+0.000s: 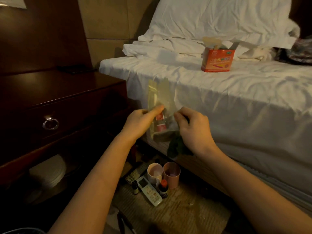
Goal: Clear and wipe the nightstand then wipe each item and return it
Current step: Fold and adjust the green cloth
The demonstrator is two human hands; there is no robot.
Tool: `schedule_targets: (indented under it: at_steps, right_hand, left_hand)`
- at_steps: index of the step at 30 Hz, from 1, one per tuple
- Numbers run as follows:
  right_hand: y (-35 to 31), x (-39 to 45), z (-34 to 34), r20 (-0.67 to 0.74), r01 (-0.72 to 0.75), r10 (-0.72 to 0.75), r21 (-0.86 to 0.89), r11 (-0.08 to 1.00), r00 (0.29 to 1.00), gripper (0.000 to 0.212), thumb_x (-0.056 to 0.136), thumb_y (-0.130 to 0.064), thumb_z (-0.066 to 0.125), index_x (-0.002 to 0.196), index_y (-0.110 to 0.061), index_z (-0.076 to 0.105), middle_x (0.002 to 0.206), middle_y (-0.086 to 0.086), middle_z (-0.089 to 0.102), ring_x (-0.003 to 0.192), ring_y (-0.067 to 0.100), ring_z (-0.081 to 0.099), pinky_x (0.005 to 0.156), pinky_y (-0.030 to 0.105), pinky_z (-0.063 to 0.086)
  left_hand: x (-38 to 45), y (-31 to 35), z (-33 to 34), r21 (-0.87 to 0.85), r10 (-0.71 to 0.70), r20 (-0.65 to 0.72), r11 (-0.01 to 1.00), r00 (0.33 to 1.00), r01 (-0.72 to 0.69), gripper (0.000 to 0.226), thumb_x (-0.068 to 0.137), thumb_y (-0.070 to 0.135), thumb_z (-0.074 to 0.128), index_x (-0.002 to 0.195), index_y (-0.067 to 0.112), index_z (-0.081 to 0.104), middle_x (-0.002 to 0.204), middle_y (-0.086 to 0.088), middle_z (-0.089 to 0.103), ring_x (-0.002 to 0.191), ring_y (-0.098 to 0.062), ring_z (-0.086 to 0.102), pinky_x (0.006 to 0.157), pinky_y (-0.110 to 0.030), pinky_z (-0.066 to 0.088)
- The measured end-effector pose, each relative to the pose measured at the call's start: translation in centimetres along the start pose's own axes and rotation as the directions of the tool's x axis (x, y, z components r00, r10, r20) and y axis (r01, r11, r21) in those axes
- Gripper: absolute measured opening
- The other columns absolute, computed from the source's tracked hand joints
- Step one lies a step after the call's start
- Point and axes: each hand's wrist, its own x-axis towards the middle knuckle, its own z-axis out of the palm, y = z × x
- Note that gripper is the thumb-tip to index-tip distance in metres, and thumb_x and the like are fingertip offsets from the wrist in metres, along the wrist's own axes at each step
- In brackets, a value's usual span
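While both hands' fingers pinch it, the clear plastic bag hangs between them.

Both hands, left hand and right hand, are holding a clear plastic bag up in the gap between nightstand and bed. Floor below is crowding up: two cups, a white remote, small bottles sitting close together. Nightstand top is lying open to reach. An orange box is standing on the bed, well apart from the hands.
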Motion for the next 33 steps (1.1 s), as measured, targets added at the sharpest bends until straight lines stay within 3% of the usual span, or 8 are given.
schedule_targets:
  at_steps: [7, 10, 13, 16, 19, 23, 30, 33]
  right_hand:
    - [0.5, 1.1, -0.5, 0.112, -0.185, 0.190, -0.052, 0.981, 0.975, 0.032, 0.097, -0.024, 0.048, 0.067, -0.017, 0.053, 0.062, -0.003, 0.051, 0.066, 0.018, 0.049, 0.057, 0.028, 0.033]
    - [0.0, 1.6, -1.3, -0.252, -0.281, 0.323, 0.187, 0.941, 0.912, 0.024, 0.098, -0.027, 0.047, 0.083, -0.013, 0.060, 0.072, -0.003, 0.055, 0.073, 0.014, 0.053, 0.065, 0.027, 0.037]
    - [-1.4, 1.4, -2.0, -0.531, 0.092, 0.126, 0.365, 0.927, 0.838, 0.008, 0.095, -0.024, 0.052, 0.087, -0.021, 0.052, 0.079, -0.007, 0.056, 0.073, -0.002, 0.054, 0.069, 0.017, 0.041]
    - [-1.1, 0.7, -0.5, -0.223, 0.213, -0.195, 0.060, 0.975, 0.955, 0.013, 0.084, -0.022, 0.064, 0.093, -0.024, 0.057, 0.094, 0.001, 0.058, 0.091, 0.014, 0.054, 0.076, 0.018, 0.037]
    - [0.0, 0.3, 1.0, 0.079, 0.334, -0.324, -0.265, 0.905, 0.943, 0.018, 0.082, -0.012, 0.068, 0.098, -0.009, 0.064, 0.097, 0.007, 0.058, 0.098, 0.026, 0.048, 0.074, 0.021, 0.029]
    - [-0.3, -0.3, 1.0, 0.135, 0.471, -0.451, -0.285, 0.835, 0.882, 0.013, 0.081, -0.012, 0.065, 0.092, -0.004, 0.065, 0.088, 0.010, 0.060, 0.085, 0.031, 0.056, 0.064, 0.042, 0.051]
    - [-1.5, -2.2, 1.5, 0.124, 0.541, -0.529, -0.287, 0.791, 0.840, 0.018, 0.086, -0.021, 0.052, 0.088, -0.011, 0.067, 0.083, 0.002, 0.061, 0.077, 0.021, 0.055, 0.057, 0.031, 0.048]
    - [-1.8, -2.6, 1.8, 0.138, 0.583, -0.569, -0.269, 0.766, 0.811, 0.029, 0.086, -0.024, 0.044, 0.094, -0.010, 0.068, 0.088, 0.003, 0.062, 0.080, 0.021, 0.056, 0.062, 0.030, 0.047]
  left_hand:
    - [0.0, -0.4, 0.7, -0.015, 0.149, -0.090, 0.988, 0.985, -0.151, 0.039, 0.094, 0.041, 0.053, 0.093, 0.009, 0.075, 0.089, -0.008, 0.073, 0.083, -0.015, 0.068, 0.080, -0.032, 0.051]
    - [0.3, -1.5, 1.5, 0.099, 0.132, -0.069, 0.987, 0.989, -0.125, 0.045, 0.092, 0.048, 0.052, 0.086, 0.009, 0.073, 0.085, -0.012, 0.072, 0.082, -0.025, 0.068, 0.083, -0.046, 0.053]
    - [-0.3, -1.5, 1.9, 0.024, 0.097, 0.000, 0.995, 0.995, -0.097, 0.044, 0.084, 0.060, 0.054, 0.080, 0.020, 0.073, 0.082, -0.006, 0.073, 0.082, -0.024, 0.069, 0.084, -0.050, 0.053]
    - [-0.7, -0.6, 2.2, -0.126, 0.099, -0.073, 0.986, 0.992, -0.107, 0.054, 0.082, 0.059, 0.057, 0.080, 0.008, 0.073, 0.083, -0.017, 0.072, 0.085, -0.034, 0.068, 0.084, -0.054, 0.052]
    - [-0.9, 0.0, 1.7, -0.307, 0.057, -0.222, 0.944, 0.973, -0.125, 0.071, 0.072, 0.064, 0.059, 0.079, -0.005, 0.067, 0.082, -0.029, 0.067, 0.081, -0.037, 0.067, 0.081, -0.055, 0.052]
    - [-0.7, 0.4, 0.7, -0.520, -0.074, -0.345, 0.845, 0.936, -0.125, 0.032, 0.093, 0.035, 0.058, 0.076, 0.011, 0.071, 0.063, -0.001, 0.070, 0.065, -0.016, 0.068, 0.063, -0.032, 0.056]
    - [-1.4, 0.3, 1.9, -0.428, -0.033, -0.459, 0.884, 0.888, -0.189, 0.048, 0.093, 0.036, 0.058, 0.051, 0.012, 0.058, 0.046, 0.008, 0.054, 0.053, -0.007, 0.050, 0.061, -0.033, 0.043]
    - [-1.1, 0.0, 1.7, -0.415, 0.003, -0.448, 0.885, 0.894, -0.211, 0.041, 0.093, 0.036, 0.057, 0.055, 0.025, 0.069, 0.064, 0.001, 0.068, 0.073, -0.020, 0.066, 0.077, -0.044, 0.054]
